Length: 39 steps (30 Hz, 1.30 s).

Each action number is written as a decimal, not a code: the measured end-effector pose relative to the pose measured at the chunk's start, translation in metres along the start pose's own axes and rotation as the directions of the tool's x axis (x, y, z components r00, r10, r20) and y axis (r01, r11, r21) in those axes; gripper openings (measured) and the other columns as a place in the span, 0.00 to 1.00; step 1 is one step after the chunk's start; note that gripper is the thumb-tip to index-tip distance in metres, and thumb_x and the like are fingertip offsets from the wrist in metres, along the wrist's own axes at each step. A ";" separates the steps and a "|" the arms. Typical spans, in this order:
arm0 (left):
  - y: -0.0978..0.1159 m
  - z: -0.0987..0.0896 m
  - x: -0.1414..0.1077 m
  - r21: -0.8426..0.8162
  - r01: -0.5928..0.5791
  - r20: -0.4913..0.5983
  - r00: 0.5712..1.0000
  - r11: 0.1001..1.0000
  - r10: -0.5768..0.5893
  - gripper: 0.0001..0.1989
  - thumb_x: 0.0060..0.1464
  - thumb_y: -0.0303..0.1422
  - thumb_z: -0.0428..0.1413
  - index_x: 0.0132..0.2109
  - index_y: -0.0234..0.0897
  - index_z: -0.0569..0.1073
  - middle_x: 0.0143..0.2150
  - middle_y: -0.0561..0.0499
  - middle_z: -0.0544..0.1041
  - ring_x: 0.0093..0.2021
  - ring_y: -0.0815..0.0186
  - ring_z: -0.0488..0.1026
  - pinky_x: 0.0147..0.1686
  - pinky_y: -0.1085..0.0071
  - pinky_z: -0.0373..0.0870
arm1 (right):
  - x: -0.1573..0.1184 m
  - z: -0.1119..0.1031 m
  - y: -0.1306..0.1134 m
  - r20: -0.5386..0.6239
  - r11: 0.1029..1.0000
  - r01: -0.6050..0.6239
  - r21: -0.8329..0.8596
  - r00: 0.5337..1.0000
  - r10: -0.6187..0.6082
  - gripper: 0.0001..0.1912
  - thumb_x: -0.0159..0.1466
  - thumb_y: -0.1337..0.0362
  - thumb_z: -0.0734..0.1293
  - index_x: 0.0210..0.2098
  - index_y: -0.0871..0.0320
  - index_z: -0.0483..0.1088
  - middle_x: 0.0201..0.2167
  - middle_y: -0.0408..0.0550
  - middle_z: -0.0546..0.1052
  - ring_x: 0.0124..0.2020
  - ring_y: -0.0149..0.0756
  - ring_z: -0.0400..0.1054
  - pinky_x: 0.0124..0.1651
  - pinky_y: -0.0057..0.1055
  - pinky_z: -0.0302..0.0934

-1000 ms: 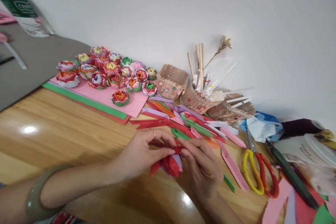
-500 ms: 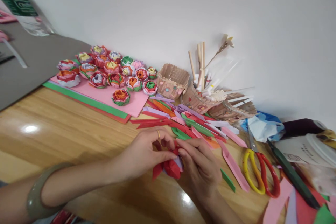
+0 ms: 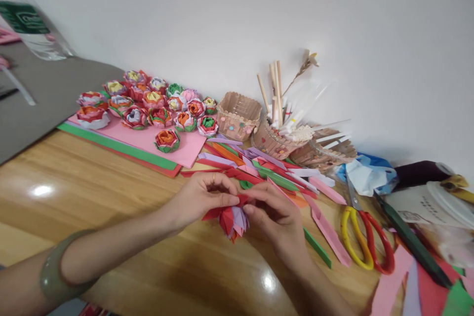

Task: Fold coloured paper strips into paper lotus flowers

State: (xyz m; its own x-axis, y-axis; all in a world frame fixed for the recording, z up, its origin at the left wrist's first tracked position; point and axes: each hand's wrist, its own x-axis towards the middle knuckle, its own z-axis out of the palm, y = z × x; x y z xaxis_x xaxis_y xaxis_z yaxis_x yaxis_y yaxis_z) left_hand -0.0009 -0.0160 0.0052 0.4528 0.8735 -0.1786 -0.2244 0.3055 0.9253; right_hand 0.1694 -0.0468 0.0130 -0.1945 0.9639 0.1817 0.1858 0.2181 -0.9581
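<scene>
A folded paper flower (image 3: 234, 223), red and lilac with a bit of orange at its lower tip, hangs beneath my fingertips above the wooden table. My left hand (image 3: 207, 197) pinches its red paper at the top from the left, thumb against fingers. From the other side my right hand (image 3: 279, 217) grips the upper edge with thumb and fingertips. A red strip end sticks out to the left under my left hand. Just behind both hands lies a pile of folded paper strips (image 3: 277, 177) in red, green, pink, lilac and orange.
Several finished paper flowers (image 3: 166, 140) stand on stacked coloured sheets (image 3: 188, 150) at the back left. Small craft-stick baskets (image 3: 239, 116) line the wall, one holding sticks. Scissors (image 3: 366, 237), a dark green pen-like tool (image 3: 411, 237) and a white-lidded tub (image 3: 433, 207) lie right.
The paper flower has been turned between my fingers, so its lilac and orange petals now show more. Both hands have shifted slightly up and left, still gripping it.
</scene>
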 end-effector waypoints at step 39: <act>0.004 0.004 -0.005 0.409 -0.081 -0.048 0.993 0.909 0.110 0.03 0.42 0.25 0.55 0.23 0.32 0.69 0.24 0.55 0.68 0.23 0.74 0.67 0.23 0.77 0.63 | -0.007 0.004 0.006 0.100 0.807 0.265 -0.528 0.963 -0.251 0.07 0.60 0.72 0.62 0.35 0.58 0.71 0.28 0.47 0.77 0.28 0.33 0.70 0.31 0.28 0.63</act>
State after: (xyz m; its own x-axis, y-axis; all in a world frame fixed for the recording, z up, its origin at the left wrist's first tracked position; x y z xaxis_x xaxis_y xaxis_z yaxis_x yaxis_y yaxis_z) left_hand -0.0010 -0.0206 0.0114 0.3835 0.9190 -0.0914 0.1122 0.0518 0.9923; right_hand 0.1682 -0.0531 0.0047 -0.3300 0.8580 0.3937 0.6065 0.5123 -0.6081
